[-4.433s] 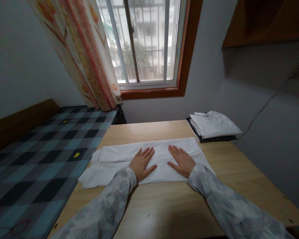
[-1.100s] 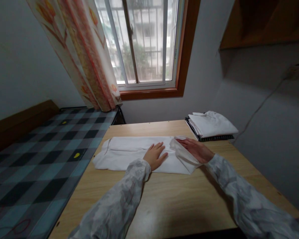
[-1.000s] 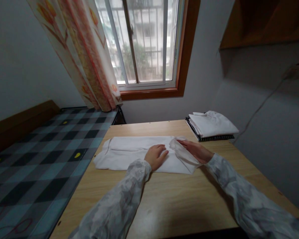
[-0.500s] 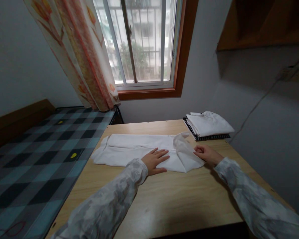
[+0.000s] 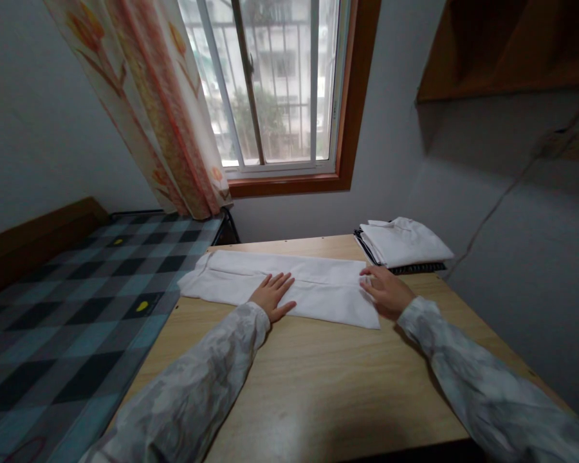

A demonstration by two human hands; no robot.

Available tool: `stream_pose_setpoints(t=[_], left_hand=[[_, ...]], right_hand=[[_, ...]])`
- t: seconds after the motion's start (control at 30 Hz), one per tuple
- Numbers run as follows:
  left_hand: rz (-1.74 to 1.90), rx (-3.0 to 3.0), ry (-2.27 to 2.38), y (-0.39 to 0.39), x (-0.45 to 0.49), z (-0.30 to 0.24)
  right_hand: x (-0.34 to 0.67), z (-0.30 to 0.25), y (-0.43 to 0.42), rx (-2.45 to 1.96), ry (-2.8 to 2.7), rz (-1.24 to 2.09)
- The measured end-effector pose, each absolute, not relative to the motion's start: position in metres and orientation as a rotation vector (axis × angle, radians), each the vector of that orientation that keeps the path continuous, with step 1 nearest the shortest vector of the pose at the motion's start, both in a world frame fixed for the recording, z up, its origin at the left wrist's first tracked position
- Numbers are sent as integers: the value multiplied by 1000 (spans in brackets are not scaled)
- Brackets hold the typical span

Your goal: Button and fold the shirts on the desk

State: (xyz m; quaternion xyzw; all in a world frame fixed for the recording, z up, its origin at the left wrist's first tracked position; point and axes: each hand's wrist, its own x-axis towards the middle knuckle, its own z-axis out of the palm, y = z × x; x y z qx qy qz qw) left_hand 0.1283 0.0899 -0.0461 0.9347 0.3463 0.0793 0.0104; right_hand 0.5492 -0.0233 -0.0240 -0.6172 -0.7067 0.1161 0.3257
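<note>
A white garment (image 5: 318, 292) lies folded into a long flat strip across the wooden table (image 5: 289, 386). My left hand (image 5: 273, 296) rests flat on its near middle, fingers spread. At the strip's right end, my right hand (image 5: 386, 290) has its fingers bent around the edge of the fabric, with a small bit of cloth between the fingertips. The right end now looks straight-edged, and a lengthwise fold line runs along the middle. The left end is narrower and slightly rumpled.
Folded white clothes (image 5: 403, 243) sit on dark folded items (image 5: 419, 267) at the table's far right corner. A bed with a checked cover (image 5: 91, 308) adjoins the table's left side. Beyond stand a curtain (image 5: 174, 128) and a window (image 5: 280, 96); a wooden shelf (image 5: 506, 58) hangs upper right.
The loose, sheer-looking flap at the garment's right end has been laid smooth. My left hand has slid left along the cloth, and my right hand has moved slightly left and up.
</note>
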Motion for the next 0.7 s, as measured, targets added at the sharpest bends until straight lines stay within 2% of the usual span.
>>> stream_pose_setpoints(t=[0.1,0.3,0.53,0.6,0.7], left_hand=[[215,2922,1015,93,126,-46],[178,2939,850,110,114,-44],[175,3034,651,140,115,-37],[212,3097,736,141,120,-33],[399,3115,1099,133,135,-28]], right_hand=[[535,-31,14,-1476,-2074,223],[513,-60,49,-1728,-2248,168],[501,-47,1,-1859,-2311,-76],[499,-38,-19,-1895,-2336,-110],[497,-31,-48,-1936,-2337,-143]])
